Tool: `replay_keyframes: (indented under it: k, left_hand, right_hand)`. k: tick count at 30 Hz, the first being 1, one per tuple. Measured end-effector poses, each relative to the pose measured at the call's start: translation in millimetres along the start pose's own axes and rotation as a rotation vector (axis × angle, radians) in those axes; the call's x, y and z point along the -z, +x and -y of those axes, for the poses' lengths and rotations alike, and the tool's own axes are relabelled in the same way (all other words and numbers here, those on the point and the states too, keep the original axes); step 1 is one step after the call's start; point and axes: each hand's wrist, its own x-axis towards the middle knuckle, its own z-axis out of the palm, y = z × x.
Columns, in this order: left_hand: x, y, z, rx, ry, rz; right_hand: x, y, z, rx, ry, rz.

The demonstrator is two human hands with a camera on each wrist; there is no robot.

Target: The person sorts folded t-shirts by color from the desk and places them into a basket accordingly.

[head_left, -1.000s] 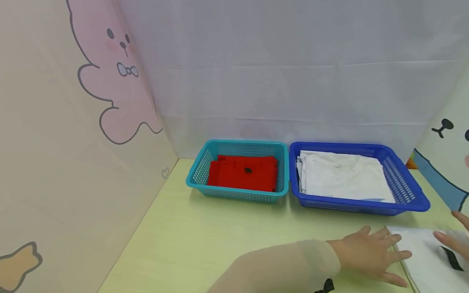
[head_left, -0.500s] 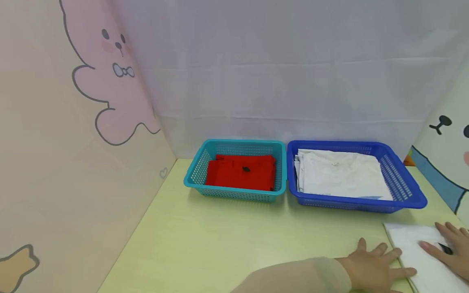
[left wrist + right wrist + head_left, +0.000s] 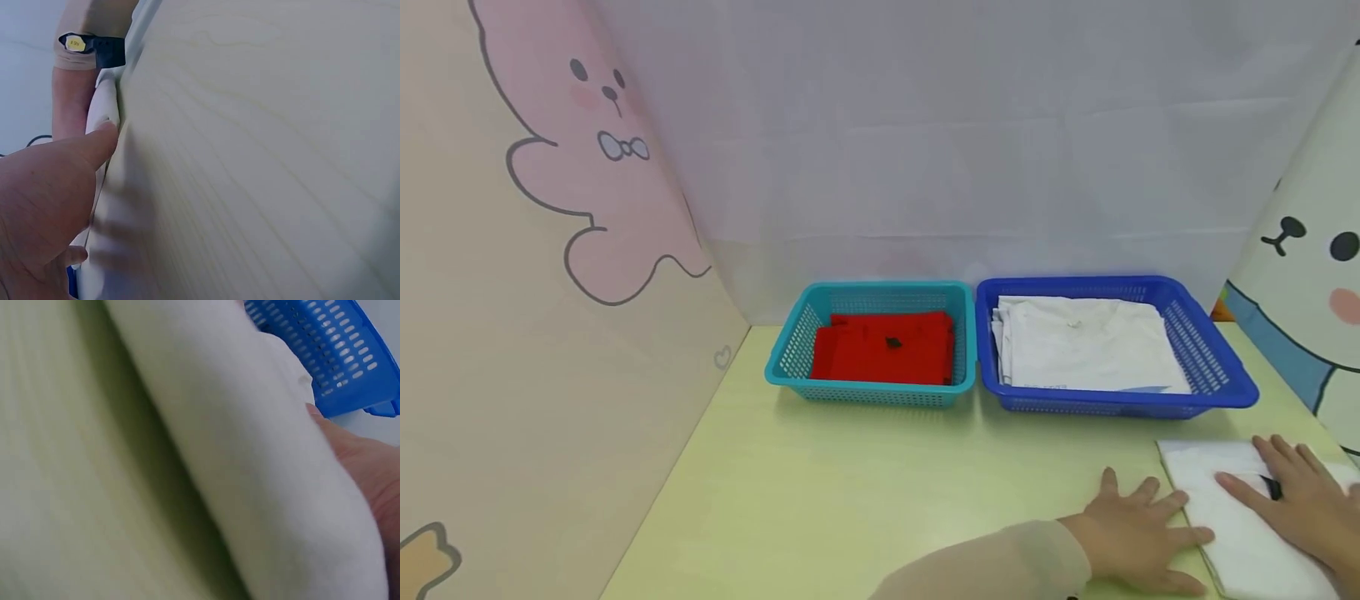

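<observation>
A folded white garment with a small black mark lies at the right of the table in the head view. My left hand is spread flat, its fingertips at the garment's left edge. On top of the cloth rests my right hand, fingers extended, partly covering the black mark. In the left wrist view my left hand has its thumb against the white fold. The right wrist view shows a thick rolled edge of the white garment close up, with part of my right hand behind it.
A teal basket holding folded red clothing stands at the back of the pale yellow table. Beside it, a blue basket contains folded white clothing. Cloth walls with cartoon prints enclose the table's sides and back.
My right hand has come into fuller view and down onto the white garment. The left hand stays spread by its left edge. The head view has shifted slightly to the right.
</observation>
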Motion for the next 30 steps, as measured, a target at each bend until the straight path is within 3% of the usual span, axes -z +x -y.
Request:
replay_keyframes:
  k: [15, 22, 30]
  left_hand:
    - [-40.1, -44.2, 56.7, -0.075, -0.119, -0.094]
    - [-70.0, -86.4, 91.3, -0.09, -0.175, -0.207]
    - [-103.1, -127.9, 134.9, -0.084, -0.289, -0.335]
  right_hand:
    - [-11, -15.0, 73, 0.044, 0.014, -0.002]
    - [-24, -28.0, 131, 0.08, 0.036, 0.006]
    - [-45, -36.1, 197, 0.128, 0.073, -0.08]
